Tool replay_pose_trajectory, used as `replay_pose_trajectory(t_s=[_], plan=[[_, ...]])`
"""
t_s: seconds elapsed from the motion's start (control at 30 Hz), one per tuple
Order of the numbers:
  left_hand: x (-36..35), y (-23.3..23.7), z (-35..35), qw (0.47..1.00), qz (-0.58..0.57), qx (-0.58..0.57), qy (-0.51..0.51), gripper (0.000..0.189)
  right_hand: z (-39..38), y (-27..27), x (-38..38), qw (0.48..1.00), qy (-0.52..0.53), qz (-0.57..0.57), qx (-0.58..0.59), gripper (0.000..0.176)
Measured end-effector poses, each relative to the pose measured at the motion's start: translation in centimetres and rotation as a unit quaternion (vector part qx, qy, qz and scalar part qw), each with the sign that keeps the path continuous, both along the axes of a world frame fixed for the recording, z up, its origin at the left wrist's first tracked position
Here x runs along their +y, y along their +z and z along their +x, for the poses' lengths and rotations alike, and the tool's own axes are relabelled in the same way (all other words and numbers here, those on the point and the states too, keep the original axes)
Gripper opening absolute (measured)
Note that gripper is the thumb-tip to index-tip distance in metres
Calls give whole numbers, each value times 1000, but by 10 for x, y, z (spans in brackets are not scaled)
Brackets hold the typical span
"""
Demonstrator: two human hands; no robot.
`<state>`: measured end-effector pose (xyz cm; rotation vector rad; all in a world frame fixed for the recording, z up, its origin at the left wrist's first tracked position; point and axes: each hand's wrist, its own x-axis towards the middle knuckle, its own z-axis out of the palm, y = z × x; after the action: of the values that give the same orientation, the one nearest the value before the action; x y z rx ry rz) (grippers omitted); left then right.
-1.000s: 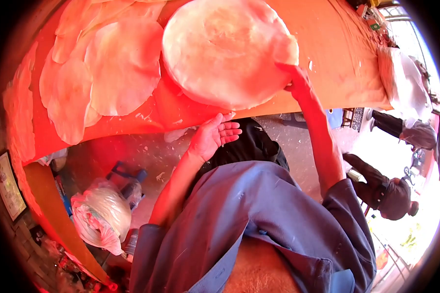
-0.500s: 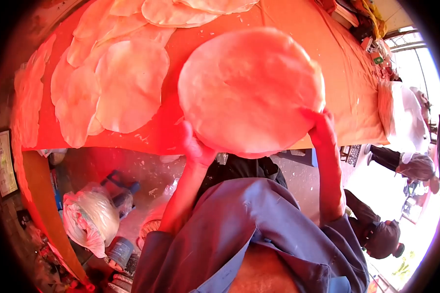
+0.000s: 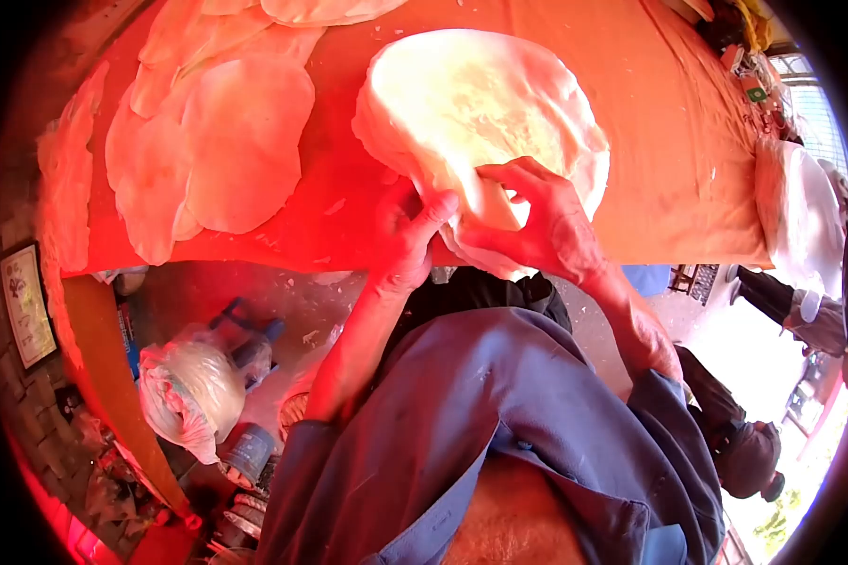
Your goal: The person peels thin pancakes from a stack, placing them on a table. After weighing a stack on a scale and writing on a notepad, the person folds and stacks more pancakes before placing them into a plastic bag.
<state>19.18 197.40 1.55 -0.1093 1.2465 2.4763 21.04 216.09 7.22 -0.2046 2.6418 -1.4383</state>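
since the picture of half a second before, the right hand (image 3: pixel 546 226) had left the right rim of the dough round (image 3: pixel 481 94) and come to its near edge, close to the left hand (image 3: pixel 410 240). the round was no longer spread flat; its near part hung in a soft fold.

in the head view, both hands held the round. the right fingers (image 3: pixel 513 174) were spread wide over the fold, and the left thumb (image 3: pixel 440 209) pressed on it from the other side. the far part of the round lay over the orange table (image 3: pixel 669 141), and the near part hung out past the table's front edge.

i judged that such thin dough would tear if it was pulled at one point. it was better to carry it on open fingers, with the two hands close together and both at the same height.

the front edge ran just under the hands, so a sagging part could catch there. on the left the laid-out rounds (image 3: pixel 245 141) were near, overlapping each other. on the right there was bare cloth between the round and the white stack (image 3: pixel 801 207). another person (image 3: pixel 754 452) stood low at the right, well apart.
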Motion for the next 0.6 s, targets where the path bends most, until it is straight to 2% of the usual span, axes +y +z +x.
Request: replay_pose_trajectory(t_s=[0.07,0.1,0.17,0.23,0.27,0.37,0.4,0.43,0.47,0.5,0.53,0.6], plan=[[-1,2,1,1000,-13,0,11,32,-6,-9,5,997,-28,-58,-42,43],[-3,1,2,1000,-21,-7,11,30,-7,-11,11,983,-30,-144,-107,36],[-2,0,2,999,-34,-21,19,27,-15,-11,16,978,-25,-133,-161,30],[-3,1,3,997,-54,-37,40,24,-18,-21,12,979,-33,-126,-160,23],[-5,-3,3,996,-79,-27,23,41,-19,-28,9,979,-36,-124,-158,21],[-11,-32,9,986,-113,-101,71,39,-16,-51,3,995,-55,31,-73,13],[-16,-51,12,981,-105,-135,90,39,-23,-63,3,956,75,260,114,12],[-21,-71,15,975,-96,-167,110,39,-20,-63,2,989,34,104,101,12],[-28,-82,16,974,-60,-193,99,39,-28,-37,5,988,37,141,53,10],[-44,-113,19,966,1,-246,84,39,-36,-12,12,984,40,175,5,9],[-51,-104,18,969,-15,-234,75,42,-47,-22,40,994,-77,-41,-65,11],[-70,-87,12,968,-9,-242,66,47,-66,-18,109,950,-209,-216,-81,20]])
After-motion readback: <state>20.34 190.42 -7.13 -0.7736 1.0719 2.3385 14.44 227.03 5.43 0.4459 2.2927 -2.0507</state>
